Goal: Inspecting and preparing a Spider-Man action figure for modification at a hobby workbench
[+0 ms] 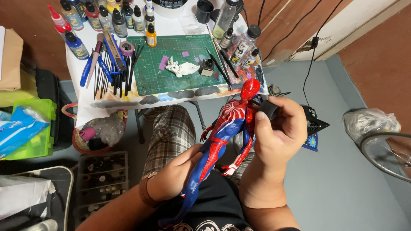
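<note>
Hands point(222, 158) grip red-blue figure point(222, 132), right one point(276, 132) pinching black piece point(267, 109), below cluttered cutting mat point(171, 64).

Packages and labels in view:

- Blue-and-white soft plastic pack point(17, 128): lies at the left edge, partly on a lime-green plastic case point(40, 128).
- Brown cardboard package point(10, 60): upper left edge, flat-sided, cut off by the frame.
- White plastic wrapper point(21, 194): lower left corner, crumpled.
- Clear plastic bag point(370, 122): on the floor at the right, bunched, contents unclear.
- Paint bottles point(107, 17): a row along the back left of the white table, each with a dark paper label banded in yellow or grey.
- Clear bottles point(244, 45): at the mat's right edge, labels white with yellow marks.

No screens or signs.
</note>
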